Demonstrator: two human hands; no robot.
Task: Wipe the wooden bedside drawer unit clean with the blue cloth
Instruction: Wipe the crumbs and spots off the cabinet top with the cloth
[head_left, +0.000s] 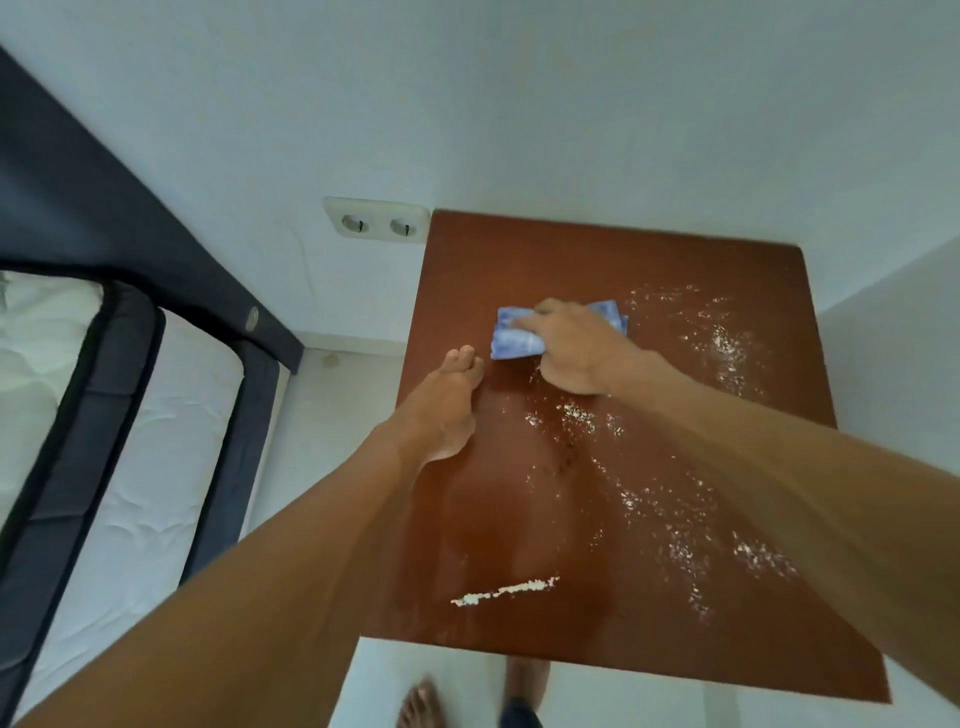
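Now | cloth (519, 340) soft, bunches easily (keep your palm flat on it), mid-surface | right hand (574, 348) pressing it, fingers curled | left hand (441, 410) open at unit (597, 270) edge | powder (727, 348) remains

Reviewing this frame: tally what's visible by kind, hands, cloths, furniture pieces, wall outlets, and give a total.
Hands: 2, left hand and right hand
Cloths: 1, blue cloth
Furniture: 2, drawer unit and bed
Wall outlets: 1, double outlet
Total: 6
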